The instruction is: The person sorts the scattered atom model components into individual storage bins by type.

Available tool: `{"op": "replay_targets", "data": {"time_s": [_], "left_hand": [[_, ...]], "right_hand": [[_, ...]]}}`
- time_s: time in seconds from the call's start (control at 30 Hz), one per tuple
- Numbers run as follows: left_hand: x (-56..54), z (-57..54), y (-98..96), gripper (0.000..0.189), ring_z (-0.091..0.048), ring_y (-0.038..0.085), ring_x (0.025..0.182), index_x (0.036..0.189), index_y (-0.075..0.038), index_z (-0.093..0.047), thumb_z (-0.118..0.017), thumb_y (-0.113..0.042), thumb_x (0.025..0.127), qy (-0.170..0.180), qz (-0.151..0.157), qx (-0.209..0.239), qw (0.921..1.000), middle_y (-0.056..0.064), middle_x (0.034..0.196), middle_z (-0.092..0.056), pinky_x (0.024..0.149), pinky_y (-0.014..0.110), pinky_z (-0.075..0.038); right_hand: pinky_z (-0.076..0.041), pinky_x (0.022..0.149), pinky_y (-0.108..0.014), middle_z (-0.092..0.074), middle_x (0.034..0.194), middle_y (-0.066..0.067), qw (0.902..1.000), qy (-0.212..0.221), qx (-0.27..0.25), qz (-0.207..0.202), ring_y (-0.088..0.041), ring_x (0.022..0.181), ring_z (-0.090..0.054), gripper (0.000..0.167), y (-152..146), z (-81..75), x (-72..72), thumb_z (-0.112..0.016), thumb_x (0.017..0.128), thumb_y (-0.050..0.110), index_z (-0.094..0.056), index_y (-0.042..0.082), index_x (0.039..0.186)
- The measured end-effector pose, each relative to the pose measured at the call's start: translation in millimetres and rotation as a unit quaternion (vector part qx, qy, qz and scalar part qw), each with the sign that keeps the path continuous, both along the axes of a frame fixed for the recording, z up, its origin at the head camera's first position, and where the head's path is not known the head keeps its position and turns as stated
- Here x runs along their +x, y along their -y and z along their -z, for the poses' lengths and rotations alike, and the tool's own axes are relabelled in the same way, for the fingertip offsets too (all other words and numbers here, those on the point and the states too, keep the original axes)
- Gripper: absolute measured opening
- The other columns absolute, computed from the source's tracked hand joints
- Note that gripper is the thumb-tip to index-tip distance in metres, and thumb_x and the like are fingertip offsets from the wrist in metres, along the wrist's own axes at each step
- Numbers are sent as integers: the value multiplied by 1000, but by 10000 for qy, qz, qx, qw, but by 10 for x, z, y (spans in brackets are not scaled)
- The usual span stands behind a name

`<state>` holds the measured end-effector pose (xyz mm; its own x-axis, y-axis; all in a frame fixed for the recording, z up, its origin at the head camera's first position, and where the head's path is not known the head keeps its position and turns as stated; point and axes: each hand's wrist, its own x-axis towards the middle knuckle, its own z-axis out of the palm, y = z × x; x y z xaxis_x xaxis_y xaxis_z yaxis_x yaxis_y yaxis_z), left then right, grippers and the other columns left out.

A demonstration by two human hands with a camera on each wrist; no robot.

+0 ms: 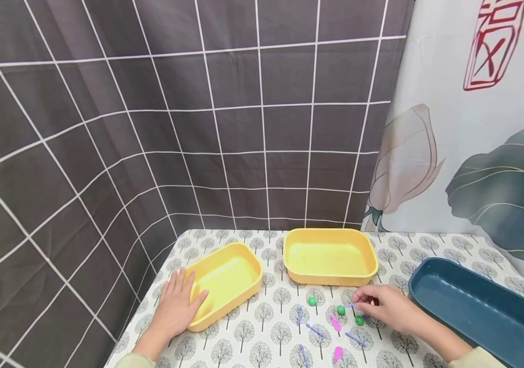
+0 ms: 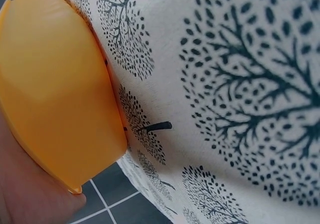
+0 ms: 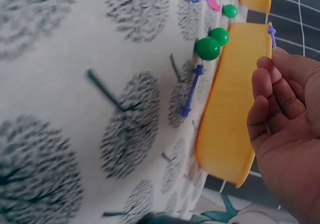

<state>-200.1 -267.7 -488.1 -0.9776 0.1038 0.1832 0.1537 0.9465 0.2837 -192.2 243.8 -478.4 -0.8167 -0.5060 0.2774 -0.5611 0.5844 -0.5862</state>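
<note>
My left hand point(image 1: 176, 306) rests on the near-left rim of a yellow basin point(image 1: 231, 278), fingers straight and thumb over the inside. The left wrist view shows the outer wall of that basin point(image 2: 60, 84) beside the hand. Between thumb and fingertips, my right hand point(image 1: 388, 306) pinches a small purple stick with a knobbed end point(image 3: 271, 30). Below and around it on the cloth lie green balls point(image 1: 341, 309), pink pieces point(image 1: 337, 354) and several more purple sticks point(image 1: 355, 339).
Behind the small pieces stands a second yellow basin point(image 1: 331, 258). A dark blue basin point(image 1: 478, 301) sits to the right, close to my right forearm. The tree-print tablecloth point(image 1: 262, 352) reaches back to a dark checked curtain point(image 1: 285, 128).
</note>
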Motion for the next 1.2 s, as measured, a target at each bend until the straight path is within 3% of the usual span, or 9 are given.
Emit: {"op": "replay_targets", "data": {"time_s": [0.6,0.83,1.03,1.2], "left_hand": [[-13,22,-8,78,-8,49,152,156,2,-33,-45,-56,104,120,-57,-68,9999,28,165,-14,121,65,-9],[-7,-8,-3,78,-9,49,152,155,2,-35,-44,-56,104,98,-78,-137,9998,28,165,-15,121,64,-10],[-19,10,-3,78,-8,48,152,155,2,-35,-45,-56,103,71,-80,-68,9999,29,165,-15,122,64,-9],[-37,37,-3,78,-7,47,153,156,1,-34,-43,-57,104,135,-101,-151,9997,27,166,-13,122,63,-8]], "right_hand": [[-50,60,-19,-64,81,18,9985,176,-4,-522,5,68,-52,9,522,-279,-310,-73,92,8,-72,17,94],[-50,64,-19,-66,82,15,9974,450,-74,-554,3,70,-53,3,806,-276,-447,-72,93,11,-73,14,94],[-50,64,-20,-66,80,16,9978,383,-92,-541,3,69,-53,5,1085,-291,-602,-73,94,19,-74,14,93],[-51,66,-21,-67,80,13,9973,447,-137,-573,2,71,-55,5,1297,-337,-705,-73,94,15,-74,11,95]]}}
